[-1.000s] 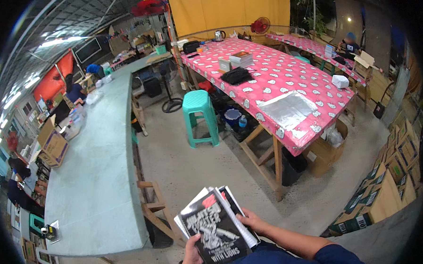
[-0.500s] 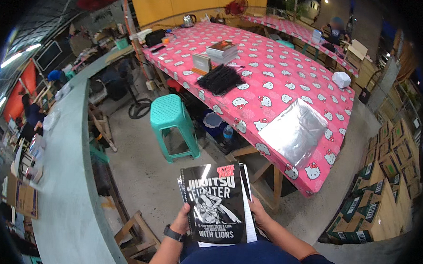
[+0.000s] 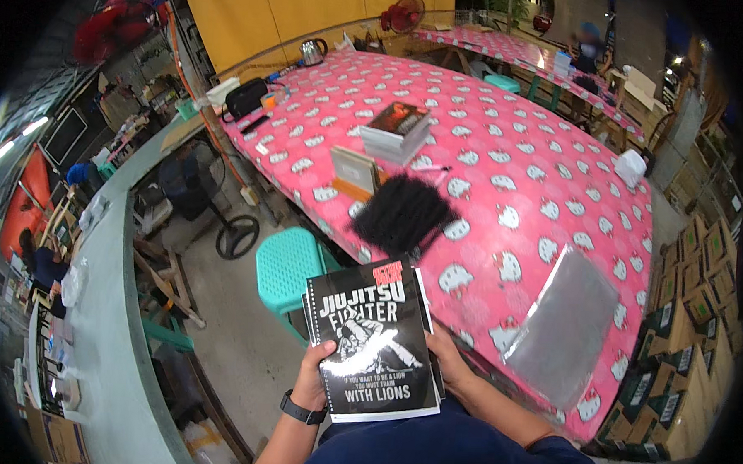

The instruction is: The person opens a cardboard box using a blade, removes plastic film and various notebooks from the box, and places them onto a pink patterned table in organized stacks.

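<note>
Pink cat-print cloth covers the big table (image 3: 484, 208), with a black bundle (image 3: 405, 213), a pile of books (image 3: 396, 138) and a plastic sheet (image 3: 566, 328) on it. Few spiral notebooks (image 3: 371, 340) sit stacked by the blue shirt (image 3: 428, 454). Left hand (image 3: 311, 380) has them clamped, thumb on the cover; right hand (image 3: 447, 356) is at the opposite edge, fingers tucked out of sight, so can't tell their grip.
</note>
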A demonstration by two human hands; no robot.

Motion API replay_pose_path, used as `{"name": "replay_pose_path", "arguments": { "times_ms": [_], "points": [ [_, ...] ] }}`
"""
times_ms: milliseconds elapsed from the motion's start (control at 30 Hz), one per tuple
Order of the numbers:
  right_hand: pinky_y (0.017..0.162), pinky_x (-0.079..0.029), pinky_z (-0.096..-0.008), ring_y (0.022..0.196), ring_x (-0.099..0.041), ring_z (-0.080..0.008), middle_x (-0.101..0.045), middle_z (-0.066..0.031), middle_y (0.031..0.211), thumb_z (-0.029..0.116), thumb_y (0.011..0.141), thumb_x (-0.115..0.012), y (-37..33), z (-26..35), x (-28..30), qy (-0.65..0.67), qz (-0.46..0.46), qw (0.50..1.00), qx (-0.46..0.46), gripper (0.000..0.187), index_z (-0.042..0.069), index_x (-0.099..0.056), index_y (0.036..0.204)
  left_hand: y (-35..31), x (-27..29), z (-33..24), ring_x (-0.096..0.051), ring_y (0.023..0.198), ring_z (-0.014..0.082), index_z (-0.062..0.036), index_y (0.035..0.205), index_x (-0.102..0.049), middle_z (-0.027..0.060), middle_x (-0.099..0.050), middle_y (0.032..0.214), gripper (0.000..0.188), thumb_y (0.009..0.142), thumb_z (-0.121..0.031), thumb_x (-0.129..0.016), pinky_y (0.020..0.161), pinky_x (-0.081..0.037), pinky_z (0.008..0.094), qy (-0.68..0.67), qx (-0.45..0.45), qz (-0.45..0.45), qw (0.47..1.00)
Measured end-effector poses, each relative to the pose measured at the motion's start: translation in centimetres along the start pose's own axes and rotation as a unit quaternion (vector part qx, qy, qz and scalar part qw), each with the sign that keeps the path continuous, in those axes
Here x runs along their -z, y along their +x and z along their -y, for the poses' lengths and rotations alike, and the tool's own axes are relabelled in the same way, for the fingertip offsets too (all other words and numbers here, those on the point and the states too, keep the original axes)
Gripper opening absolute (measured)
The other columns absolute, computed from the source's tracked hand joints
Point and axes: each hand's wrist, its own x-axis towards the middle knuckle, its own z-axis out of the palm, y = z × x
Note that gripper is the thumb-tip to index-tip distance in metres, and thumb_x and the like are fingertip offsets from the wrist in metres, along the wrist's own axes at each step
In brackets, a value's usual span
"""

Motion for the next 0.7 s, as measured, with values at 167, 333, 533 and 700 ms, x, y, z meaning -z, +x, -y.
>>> {"name": "replay_pose_path", "arguments": {
  "times_ms": [167,333,533,700],
  "points": [
    [0.075,-0.042,-0.0242,0.084,-0.052,-0.0099,-0.056,-0.0049,0.093,0.030,0.086,-0.050,12.5,7.0,-1.5,0.006,0.010,0.999,0.033,0.033,0.002,-0.050,0.103,9.9,-4.5,-9.3,-0.059,0.088,0.0231,0.0031,0.114,-0.046,0.0140,-0.058,0.103,0.047,0.075,-0.023,-0.055,0.079,-0.049,0.0338,0.024,-0.043,-0.006,0.999],
    [0.075,-0.044,-0.0266,0.084,-0.055,-0.0116,-0.059,-0.0052,0.095,0.030,0.087,-0.047,24.8,13.8,-2.4,0.050,-0.007,0.990,0.132,0.032,0.003,-0.052,0.105,23.9,-8.8,-18.7,-0.062,0.078,0.0210,0.0046,0.107,-0.050,0.0115,-0.062,0.093,0.041,0.076,-0.020,-0.056,0.072,-0.051,0.0320,0.057,-0.037,0.076,0.995],
    [0.072,-0.046,-0.0308,0.078,-0.057,-0.0173,-0.059,-0.0078,0.089,0.031,0.085,-0.048,41.0,20.4,1.2,0.138,-0.096,0.973,0.157,0.031,0.003,-0.053,0.098,44.5,-12.5,-26.7,-0.062,0.066,0.0186,-0.0022,0.093,-0.057,0.0090,-0.063,0.082,0.030,0.074,-0.025,-0.061,0.062,-0.053,0.0298,0.155,0.034,0.164,0.974],
    [0.081,-0.042,-0.0302,0.092,-0.053,-0.0184,-0.058,-0.0102,0.102,0.036,0.086,-0.046,51.3,23.0,5.3,0.062,-0.122,0.959,0.250,0.041,0.001,-0.053,0.107,59.5,-13.4,-29.1,-0.062,0.064,0.0191,-0.0025,0.093,-0.058,0.0090,-0.063,0.080,0.033,0.072,-0.028,-0.063,0.061,-0.054,0.0314,0.201,0.118,0.204,0.951]
  ]
}}
